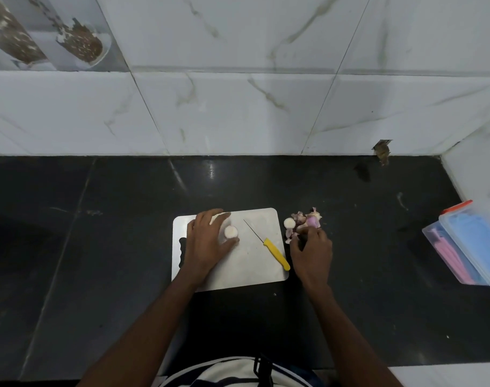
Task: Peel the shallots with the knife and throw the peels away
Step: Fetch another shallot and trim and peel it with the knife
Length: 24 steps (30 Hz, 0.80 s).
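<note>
**Here, two peeled shallots, one knife, one heap of peels**

Centrally, on the cutting board (252, 270): one peeled shallot (231, 232), pale cut face up, pinched between thumb and fingers of the left hand (207, 241), itself resting on the board's left half, close to the handle cutout. Counted a second peeled shallot (289, 223) off the board, on the dark counter (98, 247) just past the board's right edge, touching the heap of peels (305, 219). Saw among those pink and papery scraps one pinkish, seemingly unpeeled piece; could not tell more.

Just below the heap, the right hand (312, 252), fingers curled down onto the nearest peels; could not tell whether anything was actually gripped.

Lay untouched between the two hands: one knife (267, 244), yellow handle reaching the board's right edge, thin blade angled toward the far left, well within the board.

Outward: broad bare counter left of the board and behind it, up to the marble wall (238, 113). At the right, well apart from the peels, one clear plastic box (472, 247) with an orange clasp, near the side wall.
</note>
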{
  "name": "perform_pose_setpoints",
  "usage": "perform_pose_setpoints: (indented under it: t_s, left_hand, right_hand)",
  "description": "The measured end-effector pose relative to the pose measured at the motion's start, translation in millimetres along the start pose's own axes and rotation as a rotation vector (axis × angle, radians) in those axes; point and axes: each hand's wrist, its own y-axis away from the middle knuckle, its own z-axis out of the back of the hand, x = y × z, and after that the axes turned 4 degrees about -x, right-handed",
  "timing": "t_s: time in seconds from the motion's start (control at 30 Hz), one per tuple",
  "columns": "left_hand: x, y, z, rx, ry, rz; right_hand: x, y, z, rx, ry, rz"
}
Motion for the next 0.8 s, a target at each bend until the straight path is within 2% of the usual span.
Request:
perform_pose_setpoints:
  t_s: [0.07,0.13,0.27,0.4,0.53,0.67,0.8]
  left_hand:
    - [8,3,1,-0.011,0.06,0.062]
    - [19,7,0,0.044,0.124,0.123]
    - [33,11,-2,0.1,0.21,0.149]
    - [35,8,2,0.114,0.215,0.137]
    - [31,13,6,0.079,0.236,0.131]
    - [17,22,4,0.08,0.233,0.108]
    - [14,25,4,0.099,0.245,0.102]
  right_hand:
    - [-2,2,2,0.001,0.021,0.013]
    - [-3,5,4,0.006,0.005,0.008]
    - [5,13,1,0.053,-0.041,0.039]
    - [21,26,-8,0.138,-0.017,0.253]
    - [43,36,-27,0.248,0.152,0.495]
    - [68,43,-54,0.413,0.138,0.571]
    - [97,42,-75,0.412,0.186,0.611]
